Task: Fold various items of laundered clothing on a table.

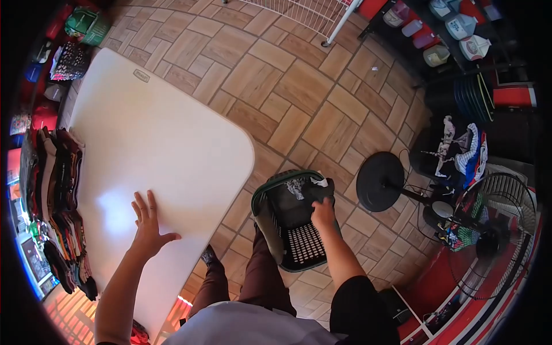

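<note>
My left hand (pixel 148 230) is over the white plastic table (pixel 172 125), its fingers spread and nothing in it. Whether the palm touches the tabletop is hard to tell. On my right, a dark laundry basket (pixel 302 246) with a perforated bottom is in front of my legs. At its right side my right hand (pixel 323 214) has its fingers curled on a dark cloth (pixel 320 189) near the rim. A grey patterned cloth (pixel 295 188) lies at the basket's far end, and an olive-brown cloth (pixel 269 233) drapes along its left wall.
Folded clothes (pixel 56 172) stand in stacks along the table's left edge. A pedestal fan (pixel 487 241) with a round black base (pixel 380 181) is to the right, beside piled clothes (pixel 465 151). A white wire cart (pixel 297 15) and shelved jugs (pixel 461 26) are farther off.
</note>
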{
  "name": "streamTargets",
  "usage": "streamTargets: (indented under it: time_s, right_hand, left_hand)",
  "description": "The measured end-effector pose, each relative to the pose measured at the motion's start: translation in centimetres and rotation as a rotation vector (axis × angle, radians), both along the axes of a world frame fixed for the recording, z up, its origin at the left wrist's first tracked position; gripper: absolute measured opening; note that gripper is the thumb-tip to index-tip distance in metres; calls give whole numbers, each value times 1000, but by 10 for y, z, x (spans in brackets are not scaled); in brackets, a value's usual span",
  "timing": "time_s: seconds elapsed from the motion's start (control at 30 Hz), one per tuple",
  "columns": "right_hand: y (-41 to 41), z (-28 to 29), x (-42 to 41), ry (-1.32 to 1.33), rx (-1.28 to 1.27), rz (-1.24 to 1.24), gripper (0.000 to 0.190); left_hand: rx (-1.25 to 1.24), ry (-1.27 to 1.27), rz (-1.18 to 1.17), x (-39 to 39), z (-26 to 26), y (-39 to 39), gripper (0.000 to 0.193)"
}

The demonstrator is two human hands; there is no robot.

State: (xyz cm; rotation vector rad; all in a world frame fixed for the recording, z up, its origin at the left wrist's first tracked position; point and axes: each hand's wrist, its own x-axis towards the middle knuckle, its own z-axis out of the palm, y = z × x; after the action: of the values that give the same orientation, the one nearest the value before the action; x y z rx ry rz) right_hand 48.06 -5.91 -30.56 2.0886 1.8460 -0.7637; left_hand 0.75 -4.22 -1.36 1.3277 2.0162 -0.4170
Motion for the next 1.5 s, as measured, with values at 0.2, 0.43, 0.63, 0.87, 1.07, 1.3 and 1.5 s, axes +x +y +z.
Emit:
streamTargets:
  time_s: [0.2, 0.43, 0.63, 0.87, 1.07, 1.3, 1.5]
  right_hand:
    - [74, -10, -12, -14, -248, 159, 26]
    - [77, -45, 20, 25, -87, 170, 25]
    - [60, -11, 22, -98, -44, 303, 13]
    - [28, 146, -25, 278, -160, 72, 35]
    - [10, 338, -117, 799, 53, 38, 30]
    - [-19, 424, -228, 1749, -41, -185, 50]
    - [-54, 310, -152, 1077, 281, -402, 47]
  left_hand:
    - [-15, 35, 18, -7, 13, -2, 135]
    - [-45, -1, 25, -2, 8, 7, 135]
    - [-1, 19, -83, -5, 2, 2, 136]
    - [-44, 30, -6, -6, 6, 1, 135]
    - [134, 3, -166, -9, 5, -16, 134]
    - [485, -1120, 140, 68, 76, -80, 61]
    - [804, -738, 340, -55, 129, -21, 46]
